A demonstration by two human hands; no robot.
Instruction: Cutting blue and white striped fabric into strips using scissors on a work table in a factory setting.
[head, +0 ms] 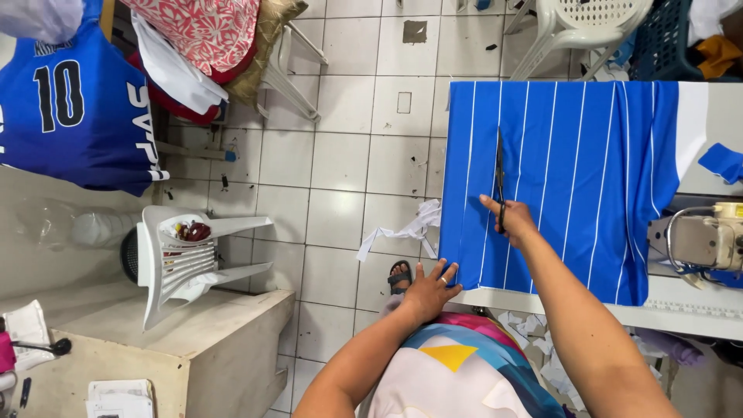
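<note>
Left hand (428,291) with fingers spread, pressing the near edge of the blue white-striped fabric (573,170) on the table (696,306), right hand (511,219) gripping scissors (499,174), blades closed, long axis pointing away along the stripes, sewing machine (708,240) beside.

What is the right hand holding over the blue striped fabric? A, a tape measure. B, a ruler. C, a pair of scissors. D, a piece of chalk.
C: the right hand grips dark scissors, blades pointing away along the blue fabric with white stripes, while the left hand rests at the fabric's near edge.
</note>
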